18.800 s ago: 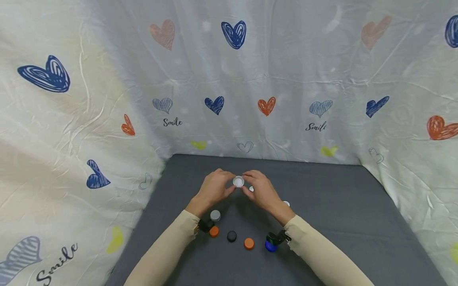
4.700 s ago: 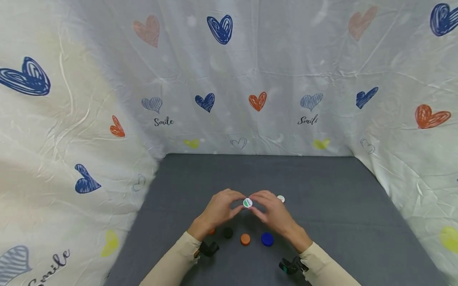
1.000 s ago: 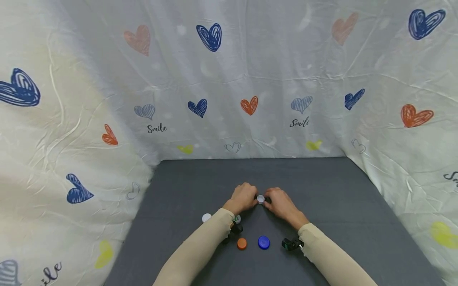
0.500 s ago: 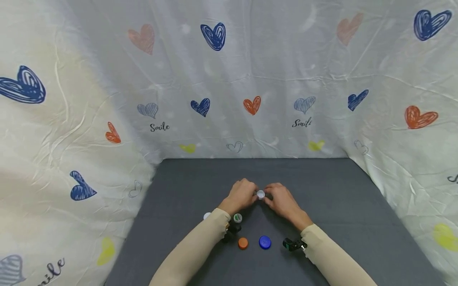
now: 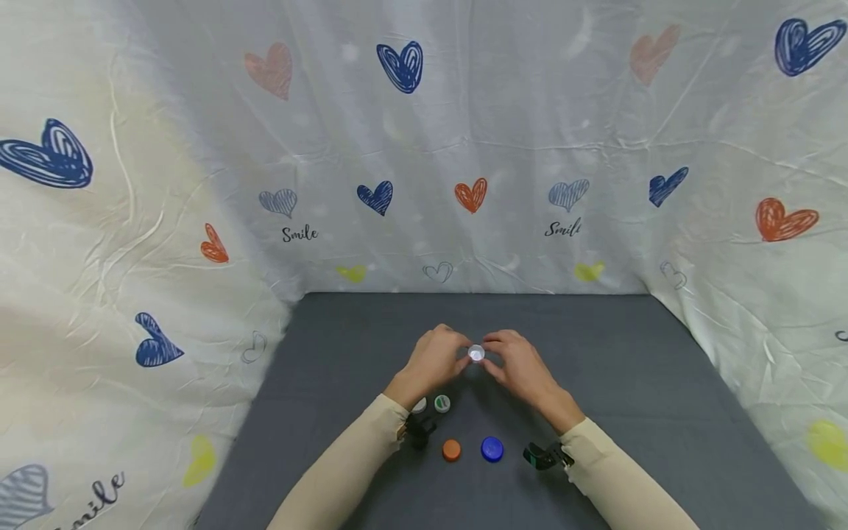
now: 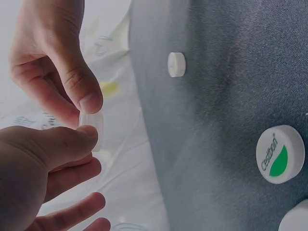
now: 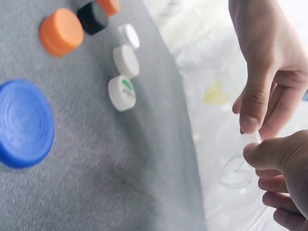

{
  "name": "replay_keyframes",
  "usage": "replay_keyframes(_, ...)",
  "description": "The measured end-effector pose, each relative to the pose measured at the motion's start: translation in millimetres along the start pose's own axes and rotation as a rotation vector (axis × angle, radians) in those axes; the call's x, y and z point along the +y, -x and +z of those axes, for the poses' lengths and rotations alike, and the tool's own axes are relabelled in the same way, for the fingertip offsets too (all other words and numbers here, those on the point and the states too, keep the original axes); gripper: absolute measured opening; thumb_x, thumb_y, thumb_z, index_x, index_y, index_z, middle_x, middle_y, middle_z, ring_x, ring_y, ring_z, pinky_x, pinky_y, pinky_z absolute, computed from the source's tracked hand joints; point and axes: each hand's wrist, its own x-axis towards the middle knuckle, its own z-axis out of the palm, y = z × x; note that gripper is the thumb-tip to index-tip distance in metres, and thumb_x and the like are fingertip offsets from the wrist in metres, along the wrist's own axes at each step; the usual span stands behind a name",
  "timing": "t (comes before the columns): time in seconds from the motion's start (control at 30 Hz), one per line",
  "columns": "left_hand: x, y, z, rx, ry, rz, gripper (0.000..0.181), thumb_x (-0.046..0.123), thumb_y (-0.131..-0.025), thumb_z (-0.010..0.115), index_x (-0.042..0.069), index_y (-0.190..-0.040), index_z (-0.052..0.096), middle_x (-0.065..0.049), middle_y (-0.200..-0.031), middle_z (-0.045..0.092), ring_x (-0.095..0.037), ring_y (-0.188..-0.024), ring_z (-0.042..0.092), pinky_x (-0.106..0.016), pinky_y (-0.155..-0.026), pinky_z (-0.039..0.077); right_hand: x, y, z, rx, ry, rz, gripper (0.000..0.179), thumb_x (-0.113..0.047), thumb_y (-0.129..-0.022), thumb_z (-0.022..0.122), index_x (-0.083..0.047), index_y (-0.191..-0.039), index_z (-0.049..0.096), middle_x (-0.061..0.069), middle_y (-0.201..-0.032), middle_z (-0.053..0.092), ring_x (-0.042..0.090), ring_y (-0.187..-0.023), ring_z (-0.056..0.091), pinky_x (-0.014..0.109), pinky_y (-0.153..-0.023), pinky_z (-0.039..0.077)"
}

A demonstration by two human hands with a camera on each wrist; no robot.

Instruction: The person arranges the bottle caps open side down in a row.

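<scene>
My left hand point(image 5: 433, 359) and right hand point(image 5: 518, 366) meet over the far middle of the table. Between them, thumbs and fingers pinch a small translucent white bottle cap point(image 5: 476, 354) from both sides. The wrist views show the cap point(image 6: 98, 127) edge-on, with ridged sides. Near my left wrist lie a white cap with a green print point(image 5: 442, 403) and a plain white cap point(image 5: 419, 405), partly covered by the wrist. A third white cap point(image 7: 129, 36) in that row shows in the right wrist view. Another white cap point(image 6: 176, 64) appears in the left wrist view.
Closer to me lie an orange cap point(image 5: 451, 450) and a larger blue cap point(image 5: 492, 449). The right wrist view also shows a black cap point(image 7: 92, 18) and a second orange cap point(image 7: 109, 6). A heart-printed curtain point(image 5: 371, 140) stands behind the dark grey cloth point(image 5: 596, 383).
The printed cap was between the hands 4.7 s ago and now lies on the cloth. Over the last second, both hands moved farther away with the translucent cap, and the left forearm shifted left.
</scene>
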Motion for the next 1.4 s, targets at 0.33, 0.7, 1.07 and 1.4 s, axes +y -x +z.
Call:
replay_keyframes(0.33, -5.8, 21.2, -23.7, 0.107, 0.078, 0.045, 0.023, 0.035, -0.089, 0.078, 0.024, -0.108, 0.078, 0.010, -0.102, 0.076, -0.019, -0.106, 0.065, -0.036, -0.085, 0.057, -20.4, -3.5, -15.1, 0.063, -0.078, -0.042, 0.031, -0.026, -0.086, 0.081, -0.009, -0.112, 0.076, 0.009, -0.118, 0.070, 0.026, -0.113, 0.062, 0.047, -0.091, 0.055)
replay_keyframes(0.7, -11.8, 45.1, -33.2, 0.197, 0.154, 0.107, 0.026, 0.033, -0.089, 0.078, 0.021, -0.113, 0.077, 0.008, -0.107, 0.076, -0.016, -0.103, 0.064, -0.034, -0.086, 0.056, -39.2, 0.5, -19.2, 0.141, -0.164, -0.093, 0.034, -0.023, -0.081, 0.085, -0.009, -0.111, 0.076, 0.008, -0.117, 0.070, 0.025, -0.113, 0.063, 0.045, -0.089, 0.056)
replay_keyframes(1.07, -17.6, 62.9, -27.9, 0.210, 0.183, 0.126, 0.030, 0.031, -0.087, 0.080, 0.020, -0.115, 0.076, 0.006, -0.109, 0.076, -0.015, -0.103, 0.064, -0.033, -0.086, 0.057, -47.5, 8.6, -5.4, 0.195, -0.195, -0.158, 0.038, -0.020, -0.078, 0.087, -0.006, -0.112, 0.076, 0.007, -0.115, 0.070, 0.024, -0.109, 0.064, 0.042, -0.085, 0.057)
replay_keyframes(1.4, -18.1, 70.5, -28.0, 0.208, 0.212, 0.133, 0.031, 0.028, -0.087, 0.080, 0.017, -0.116, 0.076, 0.005, -0.110, 0.075, -0.016, -0.104, 0.065, -0.033, -0.086, 0.057, -50.9, 11.5, -2.3, 0.166, -0.212, -0.145, 0.037, -0.021, -0.080, 0.086, -0.007, -0.112, 0.075, 0.006, -0.116, 0.070, 0.023, -0.110, 0.063, 0.042, -0.088, 0.057)
